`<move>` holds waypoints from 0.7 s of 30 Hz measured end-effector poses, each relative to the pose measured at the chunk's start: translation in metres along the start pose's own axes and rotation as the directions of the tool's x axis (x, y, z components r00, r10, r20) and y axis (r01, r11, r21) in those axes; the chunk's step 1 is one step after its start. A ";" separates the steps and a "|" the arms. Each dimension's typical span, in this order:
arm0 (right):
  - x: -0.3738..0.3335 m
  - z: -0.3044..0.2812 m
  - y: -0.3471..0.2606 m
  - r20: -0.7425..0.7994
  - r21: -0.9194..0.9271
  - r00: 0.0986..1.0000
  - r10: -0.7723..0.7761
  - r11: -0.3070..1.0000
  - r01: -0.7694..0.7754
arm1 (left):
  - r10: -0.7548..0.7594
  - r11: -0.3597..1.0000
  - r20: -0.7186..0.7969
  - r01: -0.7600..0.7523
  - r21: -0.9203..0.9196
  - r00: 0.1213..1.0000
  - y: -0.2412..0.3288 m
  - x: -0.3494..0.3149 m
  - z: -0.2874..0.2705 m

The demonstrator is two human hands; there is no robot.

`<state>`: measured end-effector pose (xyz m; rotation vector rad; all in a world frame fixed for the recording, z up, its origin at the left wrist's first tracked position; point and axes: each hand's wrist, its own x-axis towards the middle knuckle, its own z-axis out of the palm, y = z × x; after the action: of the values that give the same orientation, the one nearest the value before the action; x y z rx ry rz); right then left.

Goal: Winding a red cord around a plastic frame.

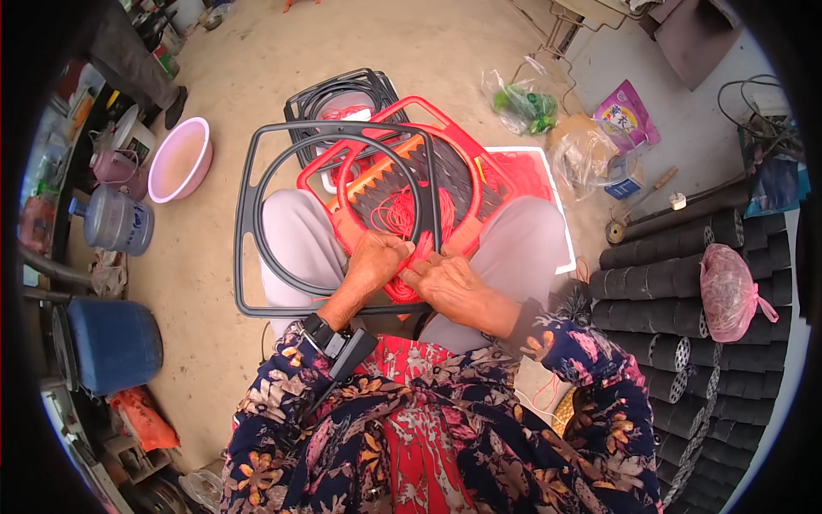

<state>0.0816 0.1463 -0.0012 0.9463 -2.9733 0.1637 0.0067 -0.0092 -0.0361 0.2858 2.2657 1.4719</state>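
Observation:
A black plastic frame (334, 127) with a round inner ring rests across my lap, tilted over a red frame of similar shape (342, 221). My left hand (375, 264) is closed in a pinch at the right side of the black ring. Opposite it, my right hand (454, 287) has its fingers curled together on red cord (396, 211) beside the frame's right bar. Loose loops of this cord lie inside the red ring and run down between both hands. The fingertips partly hide what they pinch.
More black frames (300, 111) lie stacked ahead. A pink basin (204, 158), a water jug (128, 224) and a blue bucket (116, 343) stand on the left. Black perforated cylinders (646, 278) are piled at the right, with a pink bag (728, 295) on them. A person's leg (141, 64) shows far left.

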 end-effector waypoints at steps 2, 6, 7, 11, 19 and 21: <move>0.006 0.007 -0.001 0.038 -0.026 0.999 0.002 1.000 -0.001 | -0.044 0.998 -0.004 0.044 -0.035 0.999 -0.003 0.001 0.000; 0.005 0.010 0.017 -0.096 0.213 0.993 -0.065 0.973 0.084 | 0.024 1.000 -0.068 -0.026 -0.016 0.997 -0.011 0.001 0.001; 0.002 -0.005 0.018 -0.096 0.214 0.993 -0.068 0.973 0.087 | 0.027 1.000 -0.082 -0.028 -0.014 0.996 -0.007 -0.001 0.001; -0.022 -0.055 0.020 0.016 0.858 0.939 0.342 0.477 -0.189 | -0.036 0.988 -0.002 0.035 -0.150 0.999 0.026 -0.010 -0.007; -0.044 -0.091 0.004 0.138 0.948 0.833 0.536 -0.314 0.044 | -0.179 0.929 0.128 0.210 -0.305 0.976 0.047 -0.021 -0.007; -0.062 -0.078 -0.007 0.064 0.892 0.812 0.580 -0.398 0.214 | -0.146 0.941 0.108 0.172 -0.293 0.983 0.053 -0.026 -0.011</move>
<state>0.1348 0.1848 0.0738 -0.1082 -1.5261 2.7911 0.0219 -0.0061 0.0218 0.0680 1.9135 1.6558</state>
